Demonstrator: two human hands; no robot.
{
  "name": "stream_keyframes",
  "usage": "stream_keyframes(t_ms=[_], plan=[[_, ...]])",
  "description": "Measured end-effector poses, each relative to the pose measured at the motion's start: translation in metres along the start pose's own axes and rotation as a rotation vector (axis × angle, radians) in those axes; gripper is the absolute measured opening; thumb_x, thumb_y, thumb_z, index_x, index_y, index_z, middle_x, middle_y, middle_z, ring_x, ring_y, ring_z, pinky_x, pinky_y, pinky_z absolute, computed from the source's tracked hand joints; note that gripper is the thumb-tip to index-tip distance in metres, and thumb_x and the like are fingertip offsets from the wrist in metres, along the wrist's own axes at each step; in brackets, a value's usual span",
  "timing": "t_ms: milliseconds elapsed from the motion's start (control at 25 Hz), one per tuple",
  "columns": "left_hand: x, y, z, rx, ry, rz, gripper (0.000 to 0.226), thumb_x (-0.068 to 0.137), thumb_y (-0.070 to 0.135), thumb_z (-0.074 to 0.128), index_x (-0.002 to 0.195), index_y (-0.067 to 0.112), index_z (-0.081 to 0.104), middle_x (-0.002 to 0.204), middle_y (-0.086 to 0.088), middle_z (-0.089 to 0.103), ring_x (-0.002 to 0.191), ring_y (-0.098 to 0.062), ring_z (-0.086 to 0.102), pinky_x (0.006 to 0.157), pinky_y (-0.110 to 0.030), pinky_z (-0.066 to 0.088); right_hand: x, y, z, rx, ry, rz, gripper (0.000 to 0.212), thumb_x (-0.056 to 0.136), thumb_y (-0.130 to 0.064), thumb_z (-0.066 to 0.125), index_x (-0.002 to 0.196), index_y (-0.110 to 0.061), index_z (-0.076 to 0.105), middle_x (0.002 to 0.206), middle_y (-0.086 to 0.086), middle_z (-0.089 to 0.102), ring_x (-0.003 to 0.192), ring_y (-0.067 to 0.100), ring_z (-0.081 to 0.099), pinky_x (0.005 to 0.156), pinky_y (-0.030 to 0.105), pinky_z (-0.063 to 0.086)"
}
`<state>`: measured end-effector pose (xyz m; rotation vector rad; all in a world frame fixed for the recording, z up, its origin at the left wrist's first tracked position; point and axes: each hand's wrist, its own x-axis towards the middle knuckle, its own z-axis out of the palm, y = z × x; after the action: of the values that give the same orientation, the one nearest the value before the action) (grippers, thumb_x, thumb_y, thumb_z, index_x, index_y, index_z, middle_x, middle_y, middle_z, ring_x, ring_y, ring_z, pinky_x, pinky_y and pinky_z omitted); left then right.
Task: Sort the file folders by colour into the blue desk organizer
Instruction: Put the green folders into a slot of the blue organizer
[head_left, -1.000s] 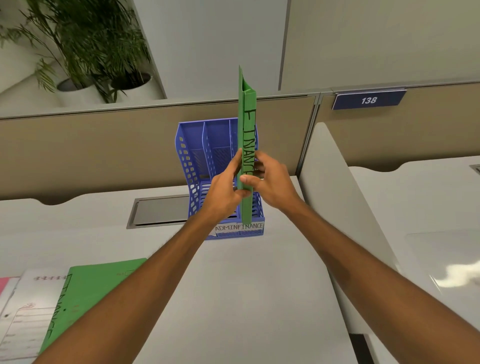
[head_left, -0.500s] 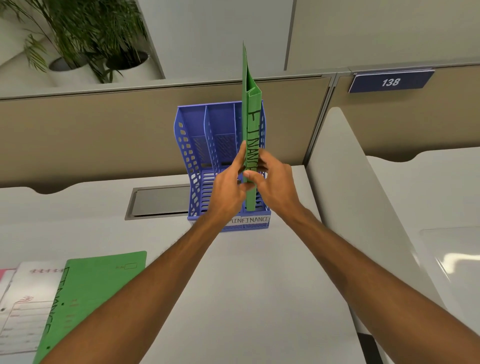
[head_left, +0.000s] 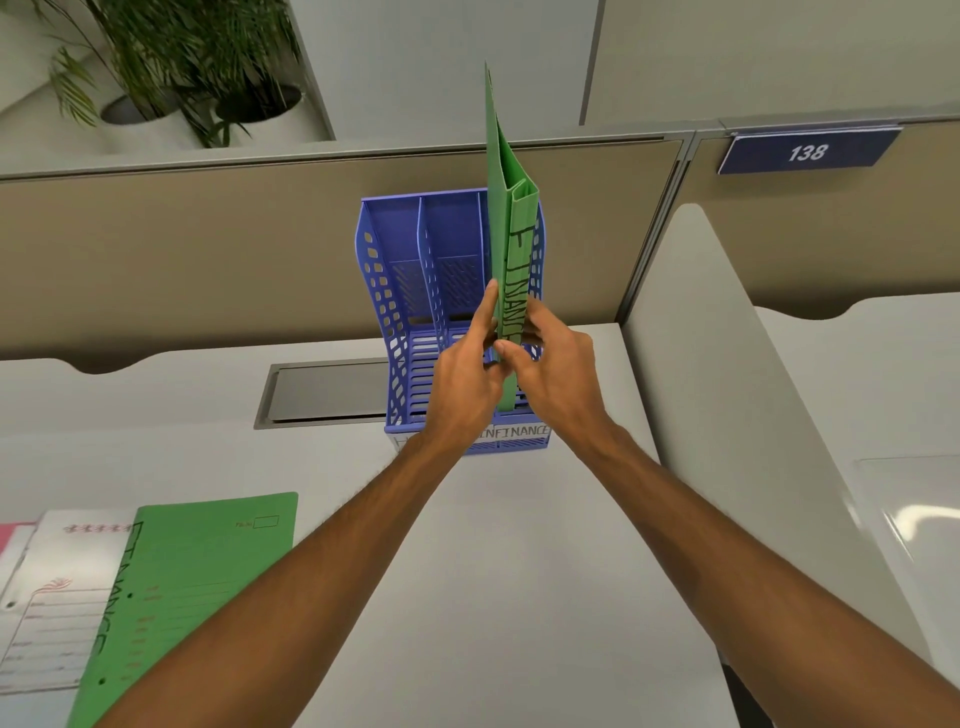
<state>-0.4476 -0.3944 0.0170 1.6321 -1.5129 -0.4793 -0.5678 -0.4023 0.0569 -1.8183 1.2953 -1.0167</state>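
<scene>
A green folder (head_left: 511, 234) marked FINANCE stands upright on its edge, its lower end inside the right slot of the blue desk organizer (head_left: 400, 291). My left hand (head_left: 467, 369) pinches it from the left and my right hand (head_left: 553, 369) from the right, both low on the spine. The organizer has three slots; the left and middle ones look empty. A label strip reading FINANCE runs along its front base. A second green folder (head_left: 197, 587) lies flat at the lower left of the desk.
Under the flat green folder lie a white folder (head_left: 57, 587) and a pink edge (head_left: 13, 545). A grey cable hatch (head_left: 327, 387) sits left of the organizer. A white divider panel (head_left: 727, 389) rises on the right. Beige partition and potted plants (head_left: 182, 67) stand behind.
The upright green folder has gone down and forward into the organizer's right slot, with both hands still on it. The view has shifted slightly.
</scene>
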Motion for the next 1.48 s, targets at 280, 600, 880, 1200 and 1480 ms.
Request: stream_keyframes(t_ms=[280,600,880,1200,1480], plan=[[-0.002,0.006,0.002,-0.069,-0.015,-0.043,0.085,0.088,0.016,0.07,0.153,0.032,0.017,0.13,0.003,0.063,0.098,0.004,0.056,0.076,-0.008,0.047,-0.001,0.001,-0.002,-0.034,0.021,-0.046,0.055,0.092,-0.014,0.068,0.143,-0.018,0.049,0.123,-0.001,0.069,0.104,0.002,0.061,0.089,0.009,0.046],[-0.001,0.005,0.003,-0.082,-0.012,-0.058,0.084,0.089,0.017,0.069,0.152,0.036,0.016,0.122,0.003,0.067,0.093,0.003,0.059,0.079,-0.021,0.052,0.002,0.003,0.0,-0.02,0.018,-0.054,0.055,0.092,-0.014,0.067,0.143,-0.018,0.047,0.126,0.001,0.068,0.111,0.016,0.066,0.088,0.013,0.044],[0.0,-0.002,0.004,-0.069,0.005,-0.042,0.086,0.088,0.018,0.069,0.15,0.042,0.013,0.123,0.004,0.066,0.093,0.0,0.06,0.081,-0.029,0.056,0.002,0.005,0.006,-0.029,0.041,-0.064,0.055,0.092,-0.015,0.068,0.142,-0.016,0.048,0.123,0.003,0.069,0.109,0.016,0.066,0.086,0.009,0.043],[-0.003,-0.011,0.011,-0.016,0.006,-0.064,0.089,0.088,0.018,0.069,0.148,0.045,0.011,0.127,0.001,0.065,0.094,0.0,0.056,0.081,-0.033,0.056,-0.001,0.015,0.012,-0.075,0.034,-0.028,0.057,0.09,-0.017,0.07,0.142,-0.014,0.046,0.124,0.006,0.068,0.11,0.021,0.067,0.093,0.033,0.053],[-0.01,-0.035,0.024,0.057,-0.105,-0.13,0.095,0.088,0.008,0.067,0.147,0.048,0.004,0.112,0.0,0.069,0.076,-0.006,0.062,0.067,-0.028,0.058,-0.01,0.034,0.024,-0.093,-0.048,0.067,0.051,0.09,-0.017,0.07,0.135,-0.015,0.047,0.124,0.007,0.068,0.107,0.022,0.068,0.091,0.037,0.058]])
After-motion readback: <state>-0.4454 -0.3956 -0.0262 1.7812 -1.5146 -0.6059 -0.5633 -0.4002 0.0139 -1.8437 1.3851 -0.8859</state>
